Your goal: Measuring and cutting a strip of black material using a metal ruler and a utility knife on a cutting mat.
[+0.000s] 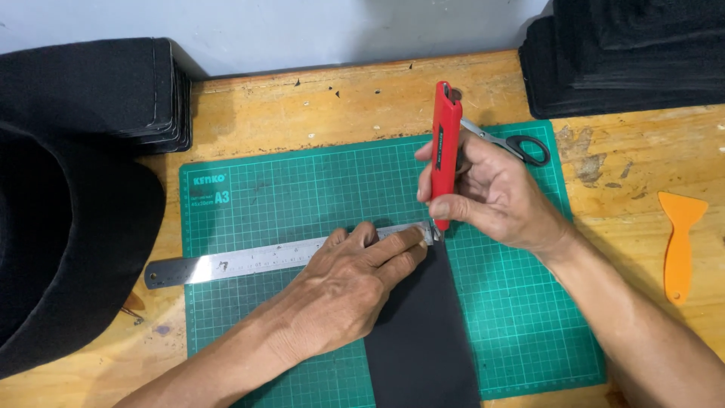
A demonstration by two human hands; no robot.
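Head view: scissors (pixel 521 143) half hidden

Glossy red plastic knife (pixel 445 155), brushed steel ruler (pixel 249 261)

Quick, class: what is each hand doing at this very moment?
Left hand: flat and open, pressing the steel ruler onto the black strip.
Right hand: closed around the red utility knife, tip at the ruler's end.
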